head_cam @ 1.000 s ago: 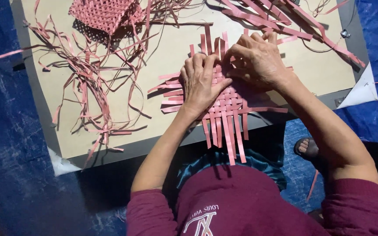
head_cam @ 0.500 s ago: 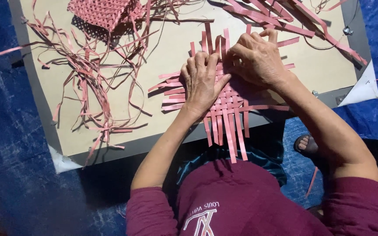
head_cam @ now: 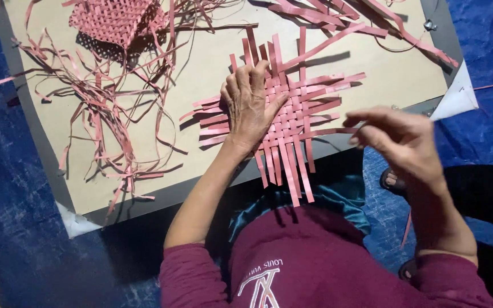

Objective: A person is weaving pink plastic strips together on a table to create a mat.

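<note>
A half-woven mat of pink strips lies on a beige board, with loose strip ends sticking out on all sides. My left hand presses flat on the mat's left part, fingers spread. My right hand hovers off the board's front right edge. Its thumb and fingers pinch the end of one horizontal pink strip that runs out of the mat's right side.
A finished pink woven piece sits at the board's back left above a tangle of loose pink strips. More strips lie at the back right. Blue tarp surrounds the board. A sandalled foot shows at right.
My right hand has lifted off the mat and moved right and toward me, drawing one strip end out. The left hand stays pressed on the mat.
</note>
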